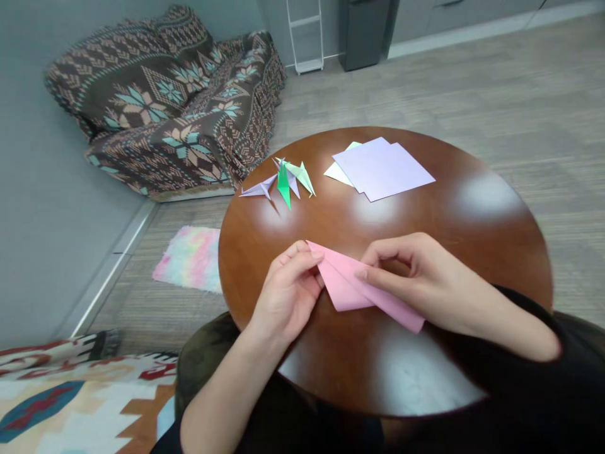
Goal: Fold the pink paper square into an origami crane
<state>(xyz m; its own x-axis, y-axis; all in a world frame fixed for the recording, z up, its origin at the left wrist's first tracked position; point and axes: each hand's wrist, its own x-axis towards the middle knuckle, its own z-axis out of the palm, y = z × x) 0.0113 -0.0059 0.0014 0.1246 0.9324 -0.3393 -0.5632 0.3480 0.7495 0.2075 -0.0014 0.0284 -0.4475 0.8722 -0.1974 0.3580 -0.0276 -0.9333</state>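
Observation:
A folded pink paper [350, 287] lies on the round brown table [472, 233] in front of me. My left hand [286, 293] pinches its left corner with fingers closed. My right hand [420, 280] holds the paper's upper right edge, thumb and fingers curled over it. Farther back on the table lie several folded paper cranes [283, 180], lilac and green, and a small stack of flat paper sheets [382, 167], lilac on top with pale green beneath.
A sofa with a patterned brown throw [174, 94] stands at the back left. A pastel fluffy mat [191, 258] lies on the floor left of the table. A patterned rug [70, 397] shows at bottom left. A white rack [306, 34] and dark bin [362, 31] stand by the far wall.

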